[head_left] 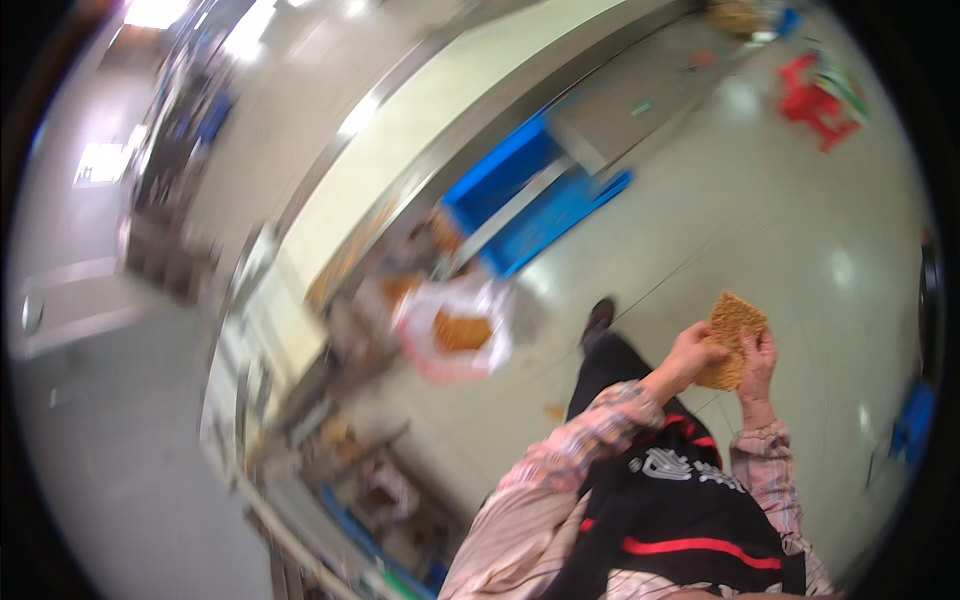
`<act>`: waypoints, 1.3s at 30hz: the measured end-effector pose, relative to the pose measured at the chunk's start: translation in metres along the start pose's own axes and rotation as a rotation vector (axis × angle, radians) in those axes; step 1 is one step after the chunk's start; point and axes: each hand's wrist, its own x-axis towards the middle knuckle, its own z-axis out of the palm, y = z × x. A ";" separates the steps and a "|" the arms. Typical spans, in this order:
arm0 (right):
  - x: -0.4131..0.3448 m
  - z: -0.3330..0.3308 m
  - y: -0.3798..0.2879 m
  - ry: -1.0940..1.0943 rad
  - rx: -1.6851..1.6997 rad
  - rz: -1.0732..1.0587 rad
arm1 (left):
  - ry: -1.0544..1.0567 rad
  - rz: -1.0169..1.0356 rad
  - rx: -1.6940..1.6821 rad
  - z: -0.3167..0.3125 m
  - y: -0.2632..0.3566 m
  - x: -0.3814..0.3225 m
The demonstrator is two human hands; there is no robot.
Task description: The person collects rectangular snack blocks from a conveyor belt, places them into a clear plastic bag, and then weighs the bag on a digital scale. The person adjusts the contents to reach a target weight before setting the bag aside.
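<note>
A flat tan piece with a rough, crumbly-looking surface is held out in front of my black apron, over the floor; its material cannot be told for sure. My left hand grips its left edge, with the thumb lying across the face. On the other side, my right hand holds the right edge, fingers bent against the surface. Both hands are close together at chest side, sleeves of pink plaid reaching the wrists. The lower part of the piece shows between the hands.
A white and pink bag with orange-brown contents stands left on the floor, beside a blue plastic crate. A long pale worktable runs behind them. A red stool stands at the upper right. A blue object is at the right rim.
</note>
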 end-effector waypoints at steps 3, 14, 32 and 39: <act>0.056 -0.025 -0.036 0.259 0.192 0.024 | -0.065 -0.023 0.045 0.022 0.023 0.063; 0.291 -0.212 -0.141 0.614 0.121 0.116 | -0.089 0.025 -0.211 0.161 0.187 0.283; 0.916 -0.174 -0.431 0.101 0.063 -0.005 | -0.106 0.488 -0.273 0.416 0.584 0.730; 1.140 -0.218 -0.503 0.123 0.005 -0.050 | 0.042 0.559 -0.217 0.445 0.725 0.934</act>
